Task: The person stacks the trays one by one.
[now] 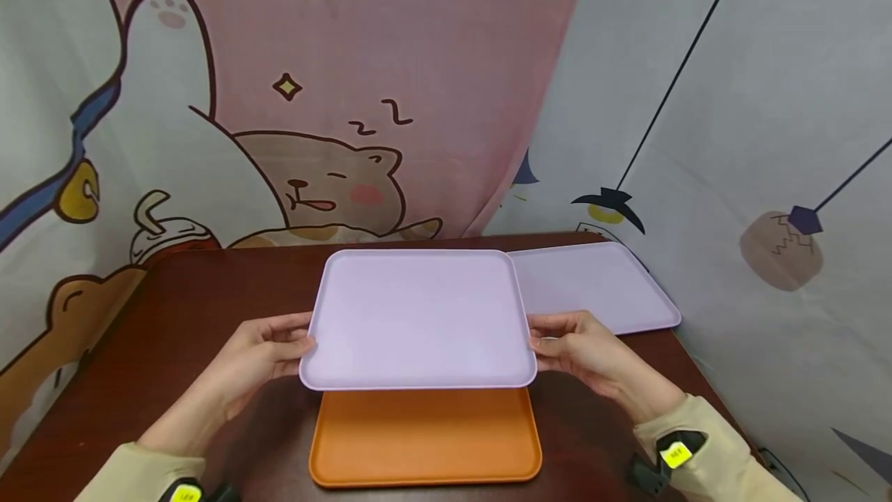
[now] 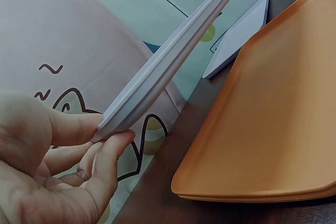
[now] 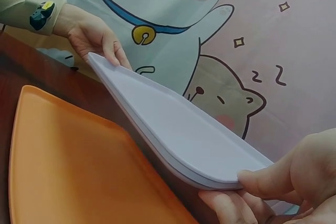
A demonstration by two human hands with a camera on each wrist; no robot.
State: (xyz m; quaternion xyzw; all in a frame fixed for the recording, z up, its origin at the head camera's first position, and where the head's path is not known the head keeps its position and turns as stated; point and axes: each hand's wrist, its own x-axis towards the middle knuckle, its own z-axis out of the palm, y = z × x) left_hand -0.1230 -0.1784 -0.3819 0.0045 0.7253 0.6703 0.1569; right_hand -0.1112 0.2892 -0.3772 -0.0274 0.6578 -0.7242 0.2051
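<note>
Both hands hold a pale lilac rectangular tray up above the table, one at each short side. Its edge shows layered lines in both wrist views, like trays stacked together. My left hand pinches the left edge between thumb and fingers. On the opposite edge, my right hand grips with the thumb on top and fingers beneath. Below and nearer to me lies an orange tray, its far part hidden in the head view by the lilac one. A doubled rim shows at the orange tray's corner.
Another lilac tray lies at the table's back right, partly behind the held one. The dark brown table meets a patterned cloth at the back and sides. A cable runs by the right edge.
</note>
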